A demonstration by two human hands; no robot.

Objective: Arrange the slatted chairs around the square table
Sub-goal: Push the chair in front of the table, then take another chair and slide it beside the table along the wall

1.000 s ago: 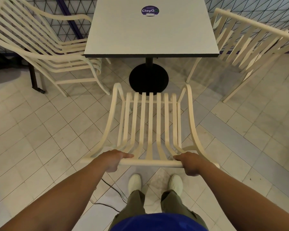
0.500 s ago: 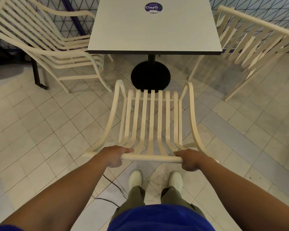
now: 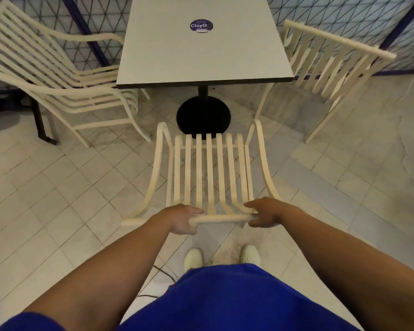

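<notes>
Hands: left hand (image 3: pixel 179 219) and right hand (image 3: pixel 263 212) both grip the near chair (image 3: pixel 210 175) by its top rail (image 3: pixel 219 219) | Place: squared to the desk (image 3: pixel 201 51), seat just short of its front edge | Progress: left chair (image 3: pixel 58 75) and right chair (image 3: pixel 332 63) flank the desk — near one likely needs tucking in.

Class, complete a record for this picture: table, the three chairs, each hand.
table: square table, grey top, round sticker, black pedestal base
middle chair: faces table's near edge
left chair: at table's left side
right chair: at table's right side
left hand: grips middle chair's top rail
right hand: grips same rail
</notes>
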